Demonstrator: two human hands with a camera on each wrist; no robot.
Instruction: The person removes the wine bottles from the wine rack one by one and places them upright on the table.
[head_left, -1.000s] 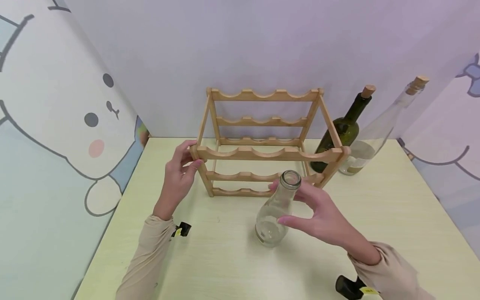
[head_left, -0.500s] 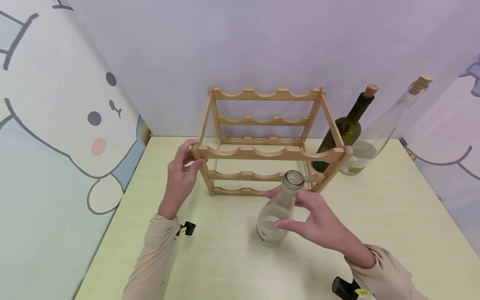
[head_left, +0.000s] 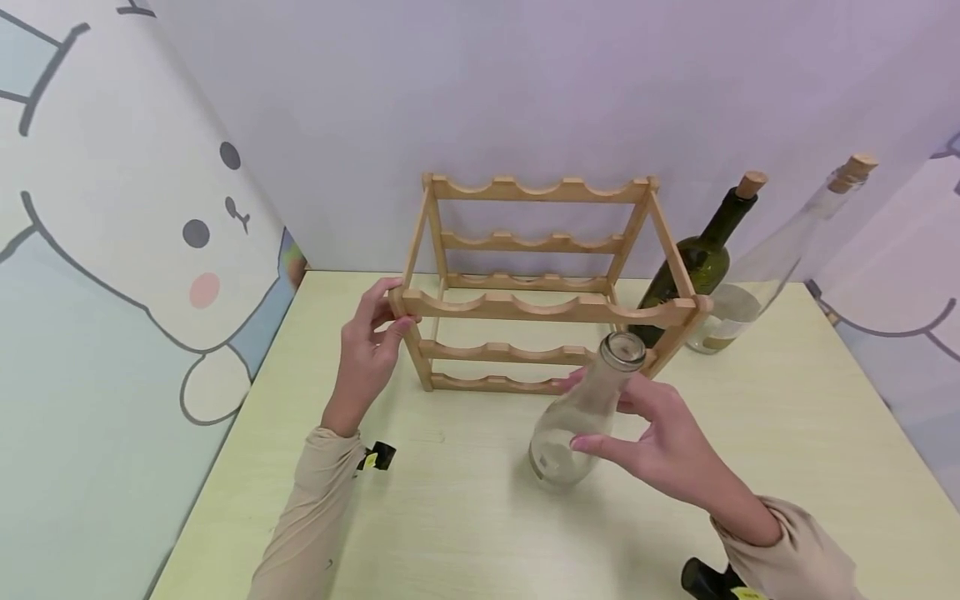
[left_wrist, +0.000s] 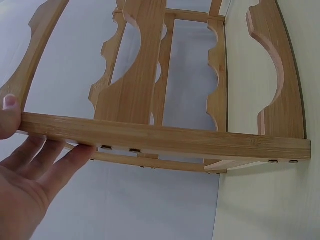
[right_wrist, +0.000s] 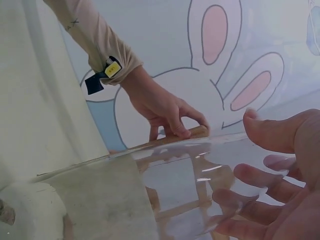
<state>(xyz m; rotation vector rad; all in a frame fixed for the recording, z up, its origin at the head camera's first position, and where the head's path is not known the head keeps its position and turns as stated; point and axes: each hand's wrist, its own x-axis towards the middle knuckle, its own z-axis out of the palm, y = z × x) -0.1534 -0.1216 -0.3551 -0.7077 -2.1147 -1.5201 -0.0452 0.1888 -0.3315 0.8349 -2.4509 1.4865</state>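
Note:
My left hand (head_left: pixel 365 354) grips the front left upright of a wooden wine rack (head_left: pixel 551 308). In the left wrist view the thumb lies on one side of the rack's wooden bar (left_wrist: pixel 165 138), and the fingers (left_wrist: pixel 65 167) touch the other side. A clear glass bottle (head_left: pixel 558 446), its mouth uncorked, leans to the right just in front of the rack. Around its body my right hand (head_left: pixel 667 446) holds it, thumb on the near side and fingers behind. Through the glass in the right wrist view, those fingers (right_wrist: pixel 240 200) show partly. Whether the bottle's base touches the table cannot be told.
Behind the rack's right side stands a dark green corked bottle (head_left: pixel 701 258). Beside it is a tall clear corked bottle (head_left: pixel 780 250). The pale table (head_left: pixel 450 517) meets a plain wall (head_left: pixel 525 83) at the back, with cartoon-printed walls left and right.
The clear bottle's neck has tipped to the right, with my right hand moving slightly right along with it. My left hand keeps its hold on the rack. The head view has shifted a little.

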